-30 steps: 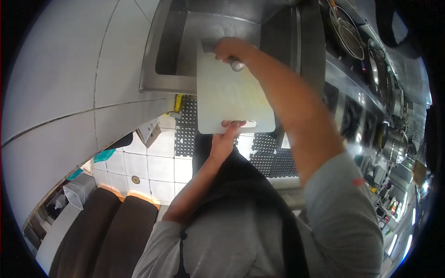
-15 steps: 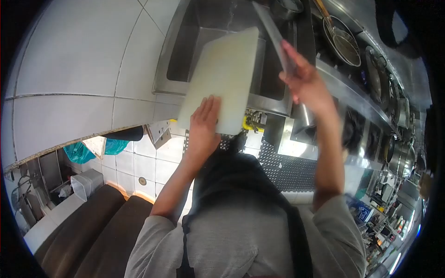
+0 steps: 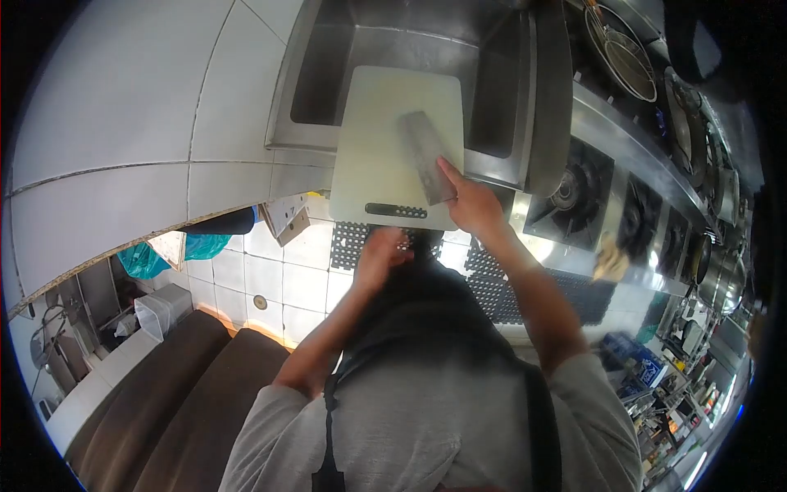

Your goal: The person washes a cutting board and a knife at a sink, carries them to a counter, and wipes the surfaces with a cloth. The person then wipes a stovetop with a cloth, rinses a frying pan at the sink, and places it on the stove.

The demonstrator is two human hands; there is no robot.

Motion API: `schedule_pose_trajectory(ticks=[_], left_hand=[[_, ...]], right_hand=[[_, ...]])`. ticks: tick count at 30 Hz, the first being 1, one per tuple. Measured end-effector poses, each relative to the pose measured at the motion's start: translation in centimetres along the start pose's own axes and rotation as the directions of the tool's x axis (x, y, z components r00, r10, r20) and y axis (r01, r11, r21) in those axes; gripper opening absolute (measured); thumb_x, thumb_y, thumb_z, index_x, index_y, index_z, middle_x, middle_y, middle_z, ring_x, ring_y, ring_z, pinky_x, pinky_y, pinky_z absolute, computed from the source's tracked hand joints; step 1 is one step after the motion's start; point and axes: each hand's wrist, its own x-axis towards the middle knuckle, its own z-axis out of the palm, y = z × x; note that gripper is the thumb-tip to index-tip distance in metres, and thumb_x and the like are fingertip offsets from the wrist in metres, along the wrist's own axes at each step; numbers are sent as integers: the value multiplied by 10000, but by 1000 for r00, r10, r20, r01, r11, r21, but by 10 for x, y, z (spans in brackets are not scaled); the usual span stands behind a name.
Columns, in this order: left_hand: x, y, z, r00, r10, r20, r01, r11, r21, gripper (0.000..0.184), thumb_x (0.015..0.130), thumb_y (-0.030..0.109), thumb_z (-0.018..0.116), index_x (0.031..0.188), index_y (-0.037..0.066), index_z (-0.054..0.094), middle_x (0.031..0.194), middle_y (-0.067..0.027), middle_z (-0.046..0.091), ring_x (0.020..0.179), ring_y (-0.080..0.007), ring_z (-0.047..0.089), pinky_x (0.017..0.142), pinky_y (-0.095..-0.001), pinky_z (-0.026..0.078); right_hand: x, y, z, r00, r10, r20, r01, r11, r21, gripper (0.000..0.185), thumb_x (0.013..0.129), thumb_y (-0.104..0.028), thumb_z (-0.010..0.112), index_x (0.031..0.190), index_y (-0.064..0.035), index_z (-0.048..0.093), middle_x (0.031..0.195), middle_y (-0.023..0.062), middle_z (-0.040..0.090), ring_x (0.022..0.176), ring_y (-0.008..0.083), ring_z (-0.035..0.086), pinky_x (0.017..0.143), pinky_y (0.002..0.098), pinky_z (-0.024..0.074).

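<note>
A pale cutting board (image 3: 373, 135) lies across the front edge of the sink, its slotted handle end towards my body. In my right hand (image 3: 478, 209) is a cleaver (image 3: 425, 152) with a broad rectangular grey blade. The blade is over the right half of the board, slightly blurred, its handle hidden by my fingers; I cannot tell whether it touches the board. My left hand (image 3: 383, 256) is just below the board's near edge, apart from it, with fingers curled and smeared by motion.
The steel sink (image 3: 287, 135) lies beneath and beyond the board. A gas stove (image 3: 566, 190) stands to the right, with a pan and a strainer (image 3: 631, 70) farther back. White tiled wall ledge (image 3: 106, 184) runs along the left. A perforated black mat (image 3: 348, 243) covers part of the floor.
My right hand has brought the cleaver down and left, from beside the board to over it. My left hand has left the board and moved towards my body. The board now sits straighter.
</note>
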Motion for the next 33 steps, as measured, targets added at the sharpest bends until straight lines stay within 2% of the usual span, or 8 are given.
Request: schedule_pose_trajectory(ticks=[2,5,11,16,20,24,27,33], left_hand=[[35,25,-8,986,-146,-87,3,529,-849,343,1015,294,599,1281,77,599,1265,-75,652,1084,-226,656,876,-387,533],[62,29,-9,985,130,-110,-170,696,-697,387,1021,302,566,1343,86,555,1301,-89,629,1121,-251,658,879,-410,550],[80,23,15,993,72,-89,-114,568,-815,292,1032,234,567,1282,89,610,1244,-57,649,1106,-228,668,878,-390,574],[84,-1,8,998,43,-40,-58,638,-768,293,1038,227,575,1303,104,606,1259,-56,650,1134,-225,664,891,-396,580],[75,4,9,993,96,-62,-109,636,-764,264,1046,229,578,1259,84,635,1227,-58,659,1102,-212,667,864,-368,589],[77,11,9,997,-32,-73,-36,639,-768,273,1045,252,592,1233,64,653,1203,-63,658,1086,-203,664,856,-368,598],[78,9,12,999,-8,-51,-35,614,-789,284,1046,273,588,1269,100,623,1219,-40,665,1046,-181,673,845,-359,585],[73,11,16,997,-69,-28,20,605,-796,275,1050,255,574,1265,96,637,1227,-43,665,1081,-183,663,857,-368,589]], right_hand=[[-4,5,-5,1000,-14,-20,14,1000,-20,691,933,-163,620,1565,-271,363,1023,274,695,968,461,674,858,530,526],[-44,-5,-37,999,9,50,-7,999,-43,710,909,-113,601,1565,-258,371,999,287,698,921,456,692,831,539,526],[-134,-48,-88,917,231,326,-176,966,-189,692,914,-95,569,1560,-251,377,1050,284,698,963,449,699,871,529,531],[53,1,-52,998,-32,49,40,986,-163,660,938,-191,538,1575,-235,372,1134,243,701,957,409,710,856,498,557],[195,-27,-86,949,214,231,-161,960,-229,726,871,-164,524,1580,-198,368,1109,236,715,917,328,733,799,439,576],[96,2,-83,998,-40,53,48,987,-151,701,884,-164,612,1556,-179,414,1335,225,626,1173,354,648,953,440,529],[-46,-31,-99,869,399,294,-306,899,-314,780,936,-180,638,1603,-358,275,999,224,728,858,368,736,808,460,568],[-120,-13,-73,928,271,255,-225,955,-196,765,918,-75,557,1587,-358,318,1147,256,701,967,402,730,890,484,561]])
